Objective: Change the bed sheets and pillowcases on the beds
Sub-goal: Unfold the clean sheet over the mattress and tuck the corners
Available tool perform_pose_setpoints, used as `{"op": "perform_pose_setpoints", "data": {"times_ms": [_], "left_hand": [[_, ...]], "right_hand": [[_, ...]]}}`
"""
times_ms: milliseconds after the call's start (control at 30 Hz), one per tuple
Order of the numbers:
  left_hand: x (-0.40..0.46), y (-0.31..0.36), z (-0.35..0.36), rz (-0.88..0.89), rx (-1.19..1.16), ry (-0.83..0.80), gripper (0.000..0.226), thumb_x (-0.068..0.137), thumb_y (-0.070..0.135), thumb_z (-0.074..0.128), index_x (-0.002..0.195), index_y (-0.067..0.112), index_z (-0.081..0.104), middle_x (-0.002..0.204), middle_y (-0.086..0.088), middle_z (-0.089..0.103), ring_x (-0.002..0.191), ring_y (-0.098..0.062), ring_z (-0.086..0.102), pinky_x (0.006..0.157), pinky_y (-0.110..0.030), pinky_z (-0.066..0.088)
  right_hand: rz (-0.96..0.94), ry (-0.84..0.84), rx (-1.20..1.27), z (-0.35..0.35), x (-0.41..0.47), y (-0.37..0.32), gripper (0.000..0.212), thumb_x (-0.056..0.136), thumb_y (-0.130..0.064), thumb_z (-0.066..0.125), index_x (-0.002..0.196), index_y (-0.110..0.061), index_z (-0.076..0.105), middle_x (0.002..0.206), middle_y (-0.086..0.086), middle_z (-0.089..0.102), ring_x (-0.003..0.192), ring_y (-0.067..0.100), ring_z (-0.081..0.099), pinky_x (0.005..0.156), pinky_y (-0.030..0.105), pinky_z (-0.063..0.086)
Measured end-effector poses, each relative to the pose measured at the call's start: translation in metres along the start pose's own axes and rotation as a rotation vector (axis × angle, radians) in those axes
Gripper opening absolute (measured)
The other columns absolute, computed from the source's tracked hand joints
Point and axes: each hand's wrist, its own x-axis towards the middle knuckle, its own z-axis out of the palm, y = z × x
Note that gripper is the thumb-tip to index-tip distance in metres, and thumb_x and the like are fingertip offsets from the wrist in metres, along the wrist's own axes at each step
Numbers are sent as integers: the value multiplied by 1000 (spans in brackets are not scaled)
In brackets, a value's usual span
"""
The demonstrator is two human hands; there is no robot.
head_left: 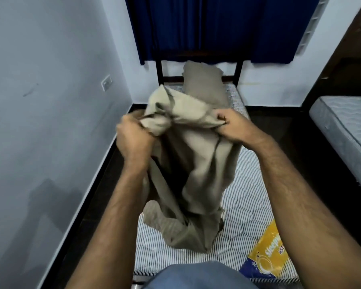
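A beige-grey bed sheet hangs bunched above the bare striped mattress. Its lower folds trail onto the mattress near the front. My left hand grips a gathered edge of the sheet at the upper left. My right hand grips the sheet's edge at the upper right, fingers curled round the cloth. A pillow in a matching grey-brown case leans at the head of the bed, partly hidden behind the raised sheet.
A dark metal headboard stands under a blue curtain. The white wall runs close along the left. A second bare mattress lies at the right across a dark floor gap. A yellow-blue label marks the mattress's near right corner.
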Motion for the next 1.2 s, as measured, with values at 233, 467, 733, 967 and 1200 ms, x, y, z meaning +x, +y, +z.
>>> {"op": "perform_pose_setpoints", "data": {"times_ms": [233,467,733,967,1200], "left_hand": [[-14,4,1,189,155,260,32,76,51,72,91,24,65,83,5,66,75,-15,60,62,-27,31],[-5,-24,0,71,326,-16,22,78,37,65,92,21,71,83,-6,68,85,-34,68,64,-36,46],[-43,-6,42,74,-350,-707,47,71,9,86,113,15,65,106,6,70,94,9,65,85,-13,50],[-8,-29,33,46,-39,-442,32,64,28,56,90,11,57,92,-14,66,93,-9,65,74,-26,47],[3,-43,22,-2,-259,-2,14,67,33,56,71,20,53,69,7,55,62,-9,49,52,-45,47]], "right_hand": [[432,-175,-843,7,-8,53,30,85,-34,75,112,-22,69,109,8,71,96,28,67,82,35,54],[41,749,-119,8,-2,63,25,76,-9,52,94,-14,68,85,-3,71,83,14,65,73,31,50],[-41,-38,229,48,8,13,30,79,-5,61,55,-23,55,54,-19,48,57,-8,39,51,16,31],[23,-129,-11,35,8,40,10,84,-11,78,91,-16,74,86,-7,75,83,2,67,76,34,56],[345,-89,-342,31,3,50,29,82,-46,79,75,-21,68,63,-5,67,64,10,66,58,24,49]]}}
